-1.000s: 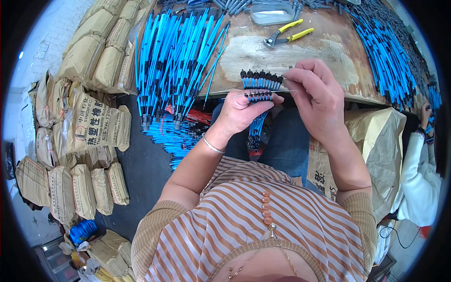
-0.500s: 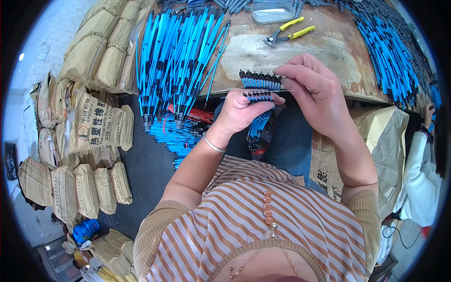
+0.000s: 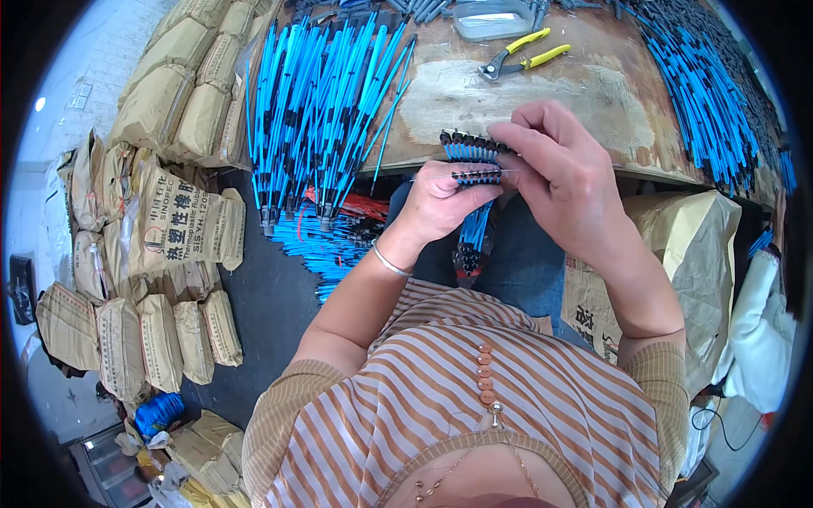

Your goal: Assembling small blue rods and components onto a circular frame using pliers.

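My left hand [image 3: 440, 203] is closed around a bundle of thin blue rods with black end pieces [image 3: 470, 152]. Their black tips line up in a row above the fingers, and a second black row shows by my thumb. A fine wire runs along that lower row and sticks out at both sides. My right hand [image 3: 566, 173] bends in from the right, its index finger and thumb closed at the right end of the rows. Exactly what sits between those fingertips is hidden. Below my left hand the other ends of the bundle [image 3: 468, 254] hang over my lap.
Blue rods [image 3: 318, 102] lie heaped at the table's left, with more [image 3: 703, 102] at its right. Yellow-handled pincers [image 3: 525, 57] and a clear plastic tray [image 3: 494, 19] lie on the wooden table [image 3: 593, 93]. Brown paper sacks [image 3: 161, 203] are stacked at left; a person's white sleeve [image 3: 758, 313] shows at right.
Both hands and the bundle have shifted slightly right, and my right hand has come closer over the right end of the rows. The person's hand at the far right has dropped from sight.
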`<action>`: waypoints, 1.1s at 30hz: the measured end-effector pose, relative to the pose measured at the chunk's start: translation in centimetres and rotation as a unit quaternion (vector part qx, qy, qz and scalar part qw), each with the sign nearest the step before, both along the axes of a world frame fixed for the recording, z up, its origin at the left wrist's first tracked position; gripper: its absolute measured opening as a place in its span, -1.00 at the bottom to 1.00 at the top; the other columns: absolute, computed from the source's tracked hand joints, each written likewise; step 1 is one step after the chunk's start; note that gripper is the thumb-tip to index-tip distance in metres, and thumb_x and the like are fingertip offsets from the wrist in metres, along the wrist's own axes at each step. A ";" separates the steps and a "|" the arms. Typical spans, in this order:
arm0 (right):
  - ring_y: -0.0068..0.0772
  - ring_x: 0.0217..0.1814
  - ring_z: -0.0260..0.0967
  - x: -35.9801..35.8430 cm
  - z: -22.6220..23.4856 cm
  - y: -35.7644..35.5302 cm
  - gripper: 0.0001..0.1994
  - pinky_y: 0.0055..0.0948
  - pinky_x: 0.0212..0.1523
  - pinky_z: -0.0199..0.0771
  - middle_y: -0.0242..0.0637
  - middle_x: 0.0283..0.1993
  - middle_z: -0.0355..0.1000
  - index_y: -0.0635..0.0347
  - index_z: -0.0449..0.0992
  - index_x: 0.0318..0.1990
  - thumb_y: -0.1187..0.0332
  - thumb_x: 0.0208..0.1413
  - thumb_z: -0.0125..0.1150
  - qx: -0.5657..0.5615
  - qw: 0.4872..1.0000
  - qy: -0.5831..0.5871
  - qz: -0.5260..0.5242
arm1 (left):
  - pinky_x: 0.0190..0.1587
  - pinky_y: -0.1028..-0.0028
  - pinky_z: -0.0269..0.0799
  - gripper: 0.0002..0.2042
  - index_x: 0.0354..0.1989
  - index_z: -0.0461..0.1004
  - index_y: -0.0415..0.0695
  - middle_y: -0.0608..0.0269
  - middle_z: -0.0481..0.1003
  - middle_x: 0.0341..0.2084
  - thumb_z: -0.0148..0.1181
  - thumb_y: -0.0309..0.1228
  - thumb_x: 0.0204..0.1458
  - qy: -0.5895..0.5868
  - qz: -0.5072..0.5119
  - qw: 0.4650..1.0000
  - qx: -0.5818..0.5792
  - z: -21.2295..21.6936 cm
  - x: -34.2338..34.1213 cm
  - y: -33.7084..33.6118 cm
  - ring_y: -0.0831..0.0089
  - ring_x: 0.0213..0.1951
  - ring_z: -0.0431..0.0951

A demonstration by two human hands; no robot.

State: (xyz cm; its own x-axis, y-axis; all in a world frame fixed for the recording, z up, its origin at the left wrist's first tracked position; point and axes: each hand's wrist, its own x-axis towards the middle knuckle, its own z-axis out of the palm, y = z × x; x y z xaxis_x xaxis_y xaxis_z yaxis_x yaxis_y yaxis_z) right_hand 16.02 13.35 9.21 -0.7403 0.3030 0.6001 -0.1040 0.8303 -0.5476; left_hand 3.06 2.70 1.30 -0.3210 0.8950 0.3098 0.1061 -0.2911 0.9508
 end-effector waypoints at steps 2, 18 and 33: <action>-0.40 -0.38 0.24 0.0 0.1 0.0 -0.69 -0.56 -0.39 0.27 -0.27 -0.26 0.33 0.30 0.50 -0.18 0.70 -0.17 0.16 -0.006 1.000 -0.012 -0.004 | -0.27 0.63 0.45 -0.79 -0.26 0.57 -0.28 0.22 0.60 -0.35 0.18 -0.67 -0.13 0.002 -0.005 1.000 -0.001 -0.1 -0.1 0.1 0.50 -0.37 0.56; -0.51 -0.41 0.15 -0.8 -0.1 1.3 -0.73 -0.63 -0.42 0.15 -0.35 -0.35 0.25 0.27 0.52 -0.17 0.68 -0.07 0.09 -0.165 0.979 -0.080 0.084 | -0.23 0.58 0.48 -0.82 -0.30 0.56 -0.30 0.18 0.60 -0.38 0.17 -0.67 -0.13 -0.088 -0.033 0.995 0.023 -0.7 -0.2 0.0 0.43 -0.35 0.58; -0.46 -0.40 0.17 -1.8 -1.2 0.8 -0.73 -0.59 -0.40 0.18 -0.33 -0.32 0.25 0.29 0.48 -0.26 0.72 -0.19 0.10 -0.069 0.996 -0.030 0.037 | -0.26 0.61 0.46 -0.80 -0.27 0.57 -0.26 0.23 0.60 -0.38 0.21 -0.64 -0.13 -0.016 0.034 0.999 0.019 -0.8 0.3 0.2 0.50 -0.39 0.56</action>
State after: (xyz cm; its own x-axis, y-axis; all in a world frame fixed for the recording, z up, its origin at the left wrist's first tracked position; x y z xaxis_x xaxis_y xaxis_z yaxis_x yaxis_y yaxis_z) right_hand 14.17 14.12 7.99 -0.7970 0.3228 0.5105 -0.1264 0.7374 -0.6636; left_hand 3.36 2.90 0.52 -0.3918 0.8586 0.3305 0.0959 -0.3192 0.9428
